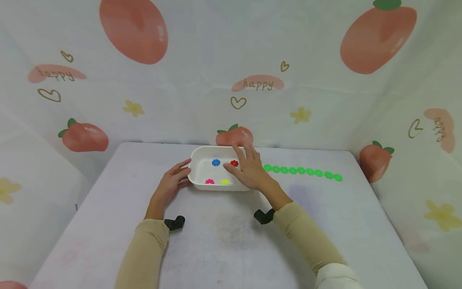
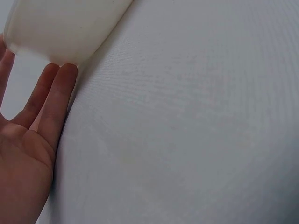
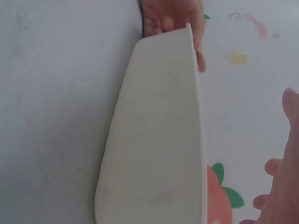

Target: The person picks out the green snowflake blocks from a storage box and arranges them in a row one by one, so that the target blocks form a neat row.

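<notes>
A white rectangular tray [image 1: 216, 187] stands toward the back of the table. Inside it lie small flower-shaped plastic pieces: a blue piece [image 1: 215, 162], a red piece [image 1: 234, 163], a pink piece [image 1: 209, 182] and a yellow piece [image 1: 225, 182]. My left hand [image 1: 169, 185] touches the tray's left end; in the left wrist view its nearly straight fingertips meet the tray wall [image 2: 65, 28]. Over the tray's right part is my right hand [image 1: 250, 170], fingers spread and thumb apart, with nothing seen in it. It hides the tray's right end.
Right of the tray, a row of several green flower-shaped pieces [image 1: 301, 170] extends rightward across the white tabletop [image 1: 223, 249]. Printed cloth [image 1: 202, 72] hangs behind the table and at its sides. Black wrist mounts stick out near both sleeves.
</notes>
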Action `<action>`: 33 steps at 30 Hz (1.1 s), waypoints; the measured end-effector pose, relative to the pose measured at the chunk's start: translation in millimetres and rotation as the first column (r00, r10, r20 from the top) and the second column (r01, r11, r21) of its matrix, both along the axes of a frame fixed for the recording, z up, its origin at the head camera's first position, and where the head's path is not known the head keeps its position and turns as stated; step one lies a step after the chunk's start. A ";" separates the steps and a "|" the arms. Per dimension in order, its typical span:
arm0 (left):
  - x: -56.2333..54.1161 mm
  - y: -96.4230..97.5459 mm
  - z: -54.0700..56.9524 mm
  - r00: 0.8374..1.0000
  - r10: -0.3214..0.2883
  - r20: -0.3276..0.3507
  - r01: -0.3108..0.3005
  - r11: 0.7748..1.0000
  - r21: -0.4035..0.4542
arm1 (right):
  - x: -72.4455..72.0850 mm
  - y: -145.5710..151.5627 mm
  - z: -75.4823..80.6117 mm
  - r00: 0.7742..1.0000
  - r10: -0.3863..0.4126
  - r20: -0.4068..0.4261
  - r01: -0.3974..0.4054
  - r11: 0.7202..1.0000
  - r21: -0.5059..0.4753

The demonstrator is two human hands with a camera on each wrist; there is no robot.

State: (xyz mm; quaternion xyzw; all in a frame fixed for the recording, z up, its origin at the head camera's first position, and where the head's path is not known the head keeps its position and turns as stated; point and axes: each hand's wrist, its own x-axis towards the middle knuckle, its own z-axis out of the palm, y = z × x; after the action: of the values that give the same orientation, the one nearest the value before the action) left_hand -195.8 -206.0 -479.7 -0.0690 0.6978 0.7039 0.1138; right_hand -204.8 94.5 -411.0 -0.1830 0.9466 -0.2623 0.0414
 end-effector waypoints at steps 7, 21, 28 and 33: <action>0.5 -0.4 -1.4 1.000 -0.002 0.003 0.002 1.000 0.002 | -3.0 -15.9 -6.9 0.996 -0.020 0.092 0.026 0.998 -0.065; -1.4 -1.8 -3.8 1.000 -0.001 -0.008 0.001 1.000 0.002 | -12.8 -23.0 -17.3 0.971 -0.007 0.239 0.019 0.999 -0.048; -0.9 -1.0 -2.4 1.000 0.004 -0.002 -0.004 1.000 -0.006 | -16.5 -25.1 -17.2 0.961 0.038 0.274 -0.018 0.997 -0.075; -1.1 -1.4 -4.3 1.000 -0.002 -0.004 0.002 1.000 -0.005 | -19.9 -27.9 -20.4 0.959 0.088 0.270 -0.055 0.990 -0.129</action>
State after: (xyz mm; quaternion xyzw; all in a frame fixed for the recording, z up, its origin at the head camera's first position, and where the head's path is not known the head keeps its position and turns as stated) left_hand -197.0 -207.4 -484.1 -0.0671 0.6998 0.7022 0.1128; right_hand -224.7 66.5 -431.4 -0.1812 0.9069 -0.3401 0.1706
